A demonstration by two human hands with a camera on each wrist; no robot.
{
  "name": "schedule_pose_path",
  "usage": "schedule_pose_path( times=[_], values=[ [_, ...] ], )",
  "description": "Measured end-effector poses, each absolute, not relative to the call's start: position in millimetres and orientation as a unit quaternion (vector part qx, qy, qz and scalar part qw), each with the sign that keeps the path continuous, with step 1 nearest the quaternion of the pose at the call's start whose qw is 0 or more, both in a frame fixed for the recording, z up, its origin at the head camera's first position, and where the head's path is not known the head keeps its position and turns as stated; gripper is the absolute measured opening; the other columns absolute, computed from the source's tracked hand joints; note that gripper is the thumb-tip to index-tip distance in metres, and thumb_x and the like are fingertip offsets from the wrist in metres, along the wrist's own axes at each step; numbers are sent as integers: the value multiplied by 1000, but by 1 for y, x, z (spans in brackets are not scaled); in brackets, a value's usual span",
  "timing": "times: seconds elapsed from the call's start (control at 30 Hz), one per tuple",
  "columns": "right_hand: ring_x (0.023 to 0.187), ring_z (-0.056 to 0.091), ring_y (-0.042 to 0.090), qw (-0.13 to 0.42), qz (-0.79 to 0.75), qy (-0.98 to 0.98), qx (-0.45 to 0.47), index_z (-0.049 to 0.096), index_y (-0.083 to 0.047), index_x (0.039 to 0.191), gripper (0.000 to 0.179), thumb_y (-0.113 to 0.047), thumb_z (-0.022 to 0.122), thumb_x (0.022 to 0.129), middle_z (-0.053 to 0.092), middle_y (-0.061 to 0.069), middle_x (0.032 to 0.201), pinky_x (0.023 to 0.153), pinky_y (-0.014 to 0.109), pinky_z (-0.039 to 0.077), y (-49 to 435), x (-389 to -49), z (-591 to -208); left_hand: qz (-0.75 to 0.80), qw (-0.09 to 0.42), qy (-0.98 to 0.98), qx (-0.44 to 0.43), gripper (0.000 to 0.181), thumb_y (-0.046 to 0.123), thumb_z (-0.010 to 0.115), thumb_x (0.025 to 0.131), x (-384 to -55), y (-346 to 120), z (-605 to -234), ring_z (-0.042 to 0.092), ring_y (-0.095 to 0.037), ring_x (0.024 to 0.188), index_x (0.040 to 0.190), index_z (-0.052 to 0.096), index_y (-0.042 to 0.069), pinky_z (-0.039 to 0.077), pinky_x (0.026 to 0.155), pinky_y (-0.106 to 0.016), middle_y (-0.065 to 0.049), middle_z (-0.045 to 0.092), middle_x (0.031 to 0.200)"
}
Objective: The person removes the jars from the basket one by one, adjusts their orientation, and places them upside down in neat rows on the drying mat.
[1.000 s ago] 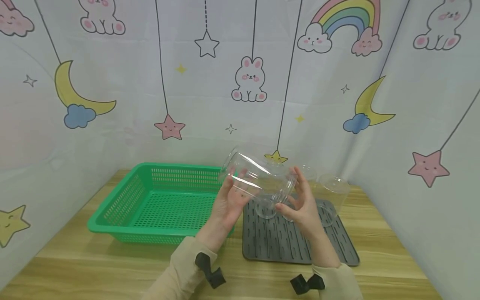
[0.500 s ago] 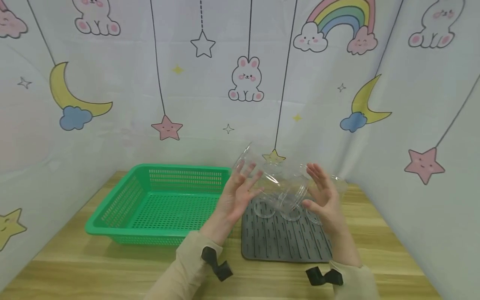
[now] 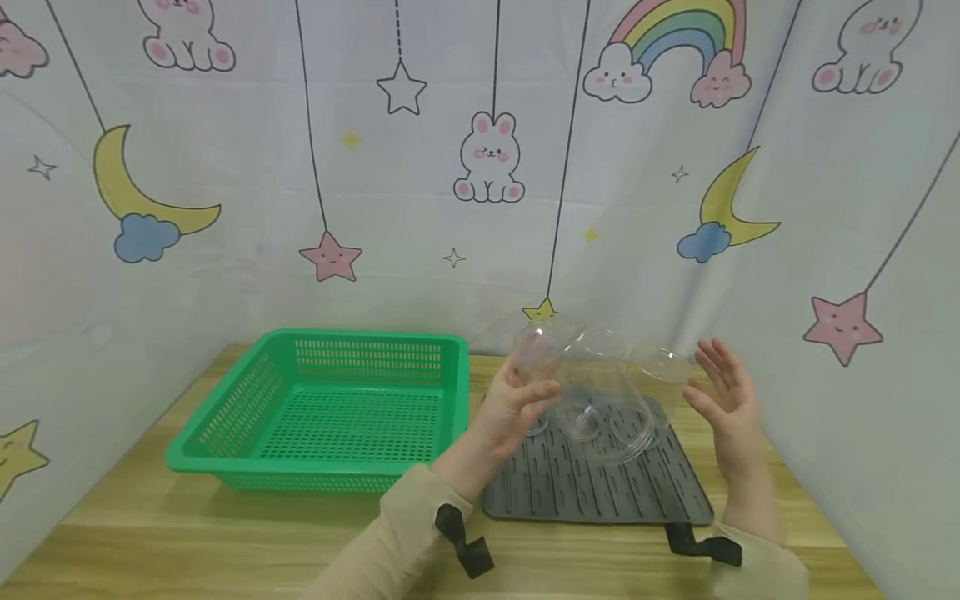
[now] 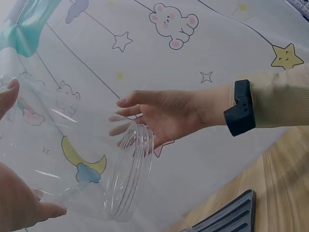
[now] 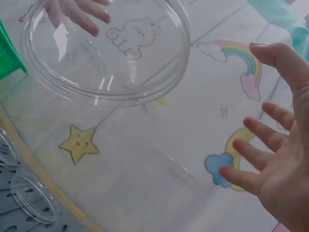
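My left hand (image 3: 510, 408) grips a clear, see-through jar (image 3: 630, 446) near its base, thumb on the near side. The jar is tilted in the air above the dark grey ridged mat (image 3: 555, 496), its threaded mouth pointing down to the right. In the left wrist view the threaded rim (image 4: 130, 179) shows plainly. My right hand (image 3: 727, 408) is off the jar, to its right, with fingers spread and nothing in them. On the mat behind stand several more clear jars (image 3: 663, 364); their outlines overlap the held one and are hard to separate.
A green plastic basket (image 3: 315, 467) with slotted walls stands on the wooden table (image 3: 240, 542), left of the mat. Behind and on both sides hangs a white cloth (image 3: 420, 308) printed with cartoon rabbits, stars and moons.
My right hand has let go of the jar and moved right. My left hand has moved right with the jar, whose mouth has turned further down.
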State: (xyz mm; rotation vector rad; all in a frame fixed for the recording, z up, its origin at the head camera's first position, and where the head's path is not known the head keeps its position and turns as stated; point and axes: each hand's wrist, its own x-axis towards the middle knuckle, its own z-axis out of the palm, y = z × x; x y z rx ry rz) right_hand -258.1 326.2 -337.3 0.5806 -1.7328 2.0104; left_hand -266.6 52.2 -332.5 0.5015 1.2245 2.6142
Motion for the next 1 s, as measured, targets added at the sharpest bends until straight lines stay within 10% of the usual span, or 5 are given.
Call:
schedule_pose_path(
  times=[0.17, 0.7, 1.0],
  values=[
    [124, 48, 0, 184, 711, -656, 176, 38, -20, 145, 59, 9, 50, 95, 50, -13, 136, 93, 10, 42, 355, -259, -353, 871, 111, 444, 176, 90, -7, 67, 81, -262, 69, -334, 23, -29, 149, 156, 25, 21, 29, 118, -49, -3, 27, 161],
    [103, 51, -17, 3, 660, -750, 46, 5, 7, 153, 72, -19, 49, 103, 46, -28, 116, 86, 9, 47, 402, -269, -394, 802, 113, 549, 208, 104, -14, 78, 70, -263, 120, -361, 45, -17, 137, 152, 33, 29, 34, 116, -41, 5, 48, 148],
    [96, 59, -11, -55, 683, -727, 45, 21, 15, 147, 57, -8, 46, 102, 58, -31, 102, 86, 11, 49, 411, -279, -431, 761, 129, 600, 210, 101, -11, 79, 70, -272, 146, -378, 45, -12, 135, 151, 36, 31, 33, 117, -42, 14, 49, 145]
  ],
)
